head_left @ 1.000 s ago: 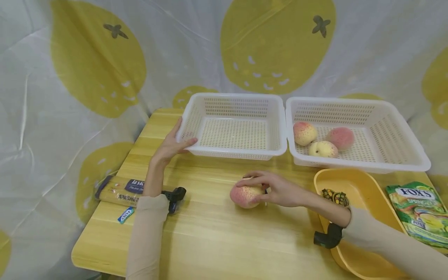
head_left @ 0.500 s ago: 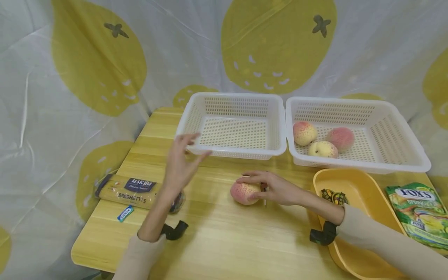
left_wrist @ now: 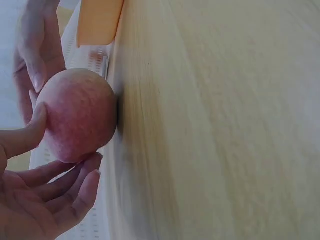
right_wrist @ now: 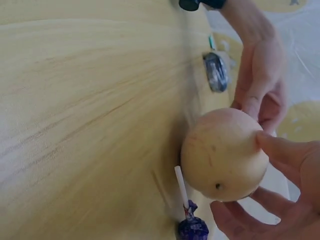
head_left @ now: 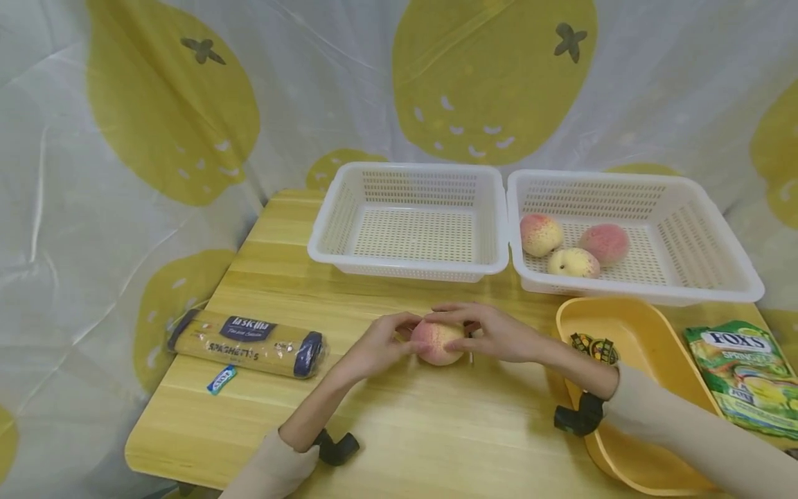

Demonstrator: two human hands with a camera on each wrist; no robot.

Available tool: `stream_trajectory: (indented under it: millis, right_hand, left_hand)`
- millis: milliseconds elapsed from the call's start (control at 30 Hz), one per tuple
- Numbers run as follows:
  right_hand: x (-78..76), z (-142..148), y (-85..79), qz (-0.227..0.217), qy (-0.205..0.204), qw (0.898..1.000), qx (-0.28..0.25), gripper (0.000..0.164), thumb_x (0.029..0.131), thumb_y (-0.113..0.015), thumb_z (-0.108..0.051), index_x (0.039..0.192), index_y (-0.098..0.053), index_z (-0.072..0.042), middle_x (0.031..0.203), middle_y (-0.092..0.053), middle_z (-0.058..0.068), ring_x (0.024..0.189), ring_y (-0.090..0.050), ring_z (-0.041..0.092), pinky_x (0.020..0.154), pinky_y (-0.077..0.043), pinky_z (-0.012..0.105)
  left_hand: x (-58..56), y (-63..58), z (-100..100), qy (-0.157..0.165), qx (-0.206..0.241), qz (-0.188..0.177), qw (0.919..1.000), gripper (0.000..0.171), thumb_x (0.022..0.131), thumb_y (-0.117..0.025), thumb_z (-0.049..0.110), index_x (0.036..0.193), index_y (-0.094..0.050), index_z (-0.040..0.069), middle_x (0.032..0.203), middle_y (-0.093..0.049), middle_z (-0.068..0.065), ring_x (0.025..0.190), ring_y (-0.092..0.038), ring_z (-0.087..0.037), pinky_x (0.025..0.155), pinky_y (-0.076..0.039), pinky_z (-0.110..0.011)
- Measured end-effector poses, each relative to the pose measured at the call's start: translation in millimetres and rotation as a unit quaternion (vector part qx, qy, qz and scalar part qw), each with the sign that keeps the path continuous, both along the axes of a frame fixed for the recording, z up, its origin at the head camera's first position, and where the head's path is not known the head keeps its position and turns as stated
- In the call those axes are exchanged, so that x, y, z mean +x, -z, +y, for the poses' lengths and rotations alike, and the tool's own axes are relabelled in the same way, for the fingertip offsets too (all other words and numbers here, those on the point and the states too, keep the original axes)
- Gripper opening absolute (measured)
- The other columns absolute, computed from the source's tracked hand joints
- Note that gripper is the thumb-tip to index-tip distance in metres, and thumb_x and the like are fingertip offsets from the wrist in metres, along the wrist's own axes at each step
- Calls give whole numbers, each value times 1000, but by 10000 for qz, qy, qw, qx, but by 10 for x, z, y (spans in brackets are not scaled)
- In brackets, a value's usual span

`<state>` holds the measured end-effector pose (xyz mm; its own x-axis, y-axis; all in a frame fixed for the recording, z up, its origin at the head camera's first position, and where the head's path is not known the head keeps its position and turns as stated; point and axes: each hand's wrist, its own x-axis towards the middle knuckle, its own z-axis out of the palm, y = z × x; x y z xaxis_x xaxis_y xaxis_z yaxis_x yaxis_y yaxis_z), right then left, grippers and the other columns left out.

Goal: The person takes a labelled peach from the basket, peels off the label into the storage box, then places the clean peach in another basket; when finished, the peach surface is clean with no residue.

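A pink and yellow peach [head_left: 438, 342] rests on the wooden table, in front of the two baskets. From its left side my left hand [head_left: 382, 344] grips it, thumb and fingers curled about the skin. On the opposite side my right hand [head_left: 505, 334] holds the same peach [right_wrist: 225, 154] between thumb and fingers. The left wrist view shows the peach's red side [left_wrist: 80, 115] with both hands touching it. Beside the right hand lies a lollipop [right_wrist: 192, 226] in a purple wrapper, its white stick pointing at the peach; the right hand mostly hides it in the head view.
Behind stand two white baskets [head_left: 405, 269], the right basket [head_left: 692, 208] with three peaches [head_left: 573, 263]. A yellow tub [head_left: 654, 346] lies under the right forearm, a green Fox's bag [head_left: 742, 374] beyond it. At left are a spaghetti pack [head_left: 243, 344] and a small blue packet [head_left: 221, 380].
My left hand has let go of the left basket's rim, swung down to the right, and taken hold of the peach. The right hand has stayed on the peach.
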<state>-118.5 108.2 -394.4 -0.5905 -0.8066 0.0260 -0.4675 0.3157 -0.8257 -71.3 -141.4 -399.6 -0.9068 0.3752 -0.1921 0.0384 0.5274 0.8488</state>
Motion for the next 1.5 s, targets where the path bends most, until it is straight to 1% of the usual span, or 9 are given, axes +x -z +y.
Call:
stream_trajectory:
  millis: [233,300,467,533,800,867,1067,1367,1500]
  right_hand:
    - [-98,4,17,-314,217,9992,-78,45,99,-71,-21,143,-63,-14,140,-68,7,107,-66,20,87,-58,29]
    - [-113,-1,26,-423,222,9988,-105,45,98,-73,-21,142,-64,-14,138,-69,6,103,-65,20,85,-58,28]
    - [-103,-9,30,-546,324,9978,-185,48,92,-79,-22,138,-67,-12,131,-71,6,102,-66,22,86,-60,34]
    - [-103,-9,34,-540,334,9977,-222,50,91,-81,-22,137,-67,-10,128,-71,7,103,-67,22,86,-61,37]
    - [-151,5,-15,-597,539,9964,-260,42,90,-80,-16,131,-70,-8,117,-73,9,95,-69,24,80,-60,32]
    - [-161,2,-19,-526,616,9965,-214,40,90,-81,-16,128,-71,-9,116,-72,8,94,-68,23,80,-59,33]
    - [-186,-9,-23,-737,745,9943,-202,31,87,-84,-18,115,-73,-11,108,-73,6,90,-66,21,77,-57,32]
    - [-274,-8,13,-1408,520,9880,-360,17,93,-76,-9,109,-73,-3,95,-73,14,74,-61,14,65,-51,23]
    - [-297,-6,17,-1304,578,9893,-292,11,97,-71,-7,106,-73,-2,99,-75,15,74,-62,18,64,-52,23]
  left_hand:
    - [21,-46,-18,100,-291,1037,9941,52,85,-84,12,132,-64,1,123,-71,-13,112,-65,-27,93,-58,-45]
    - [6,-40,-26,105,-213,899,9957,54,85,-85,12,133,-63,2,127,-70,-13,115,-64,-28,95,-58,-43]
    - [-25,-21,-21,47,438,-63,9990,56,92,-80,18,141,-57,3,142,-62,-14,131,-60,-35,104,-56,-44]
    - [-29,-15,-13,-10,571,-213,9981,55,93,-79,20,142,-57,4,144,-62,-14,133,-60,-37,107,-54,-47]
    - [-120,-26,-34,207,1047,-102,9942,57,85,-79,-6,139,-62,4,143,-63,-15,136,-58,-34,114,-48,-45]
    - [-145,-31,-38,284,1062,-74,9939,59,84,-80,-6,140,-62,5,144,-63,-14,137,-57,-33,116,-46,-45]
    - [-186,-20,-29,343,1318,-509,9894,58,88,-79,2,143,-61,7,147,-61,-12,137,-58,-31,114,-49,-43]
    - [-265,-19,-40,508,1149,-423,9912,56,86,-80,-2,139,-65,4,146,-62,-15,136,-58,-32,110,-52,-42]
    - [-288,-27,-53,564,1096,-412,9915,55,86,-81,-1,138,-66,4,143,-64,-15,133,-61,-32,105,-56,-40]
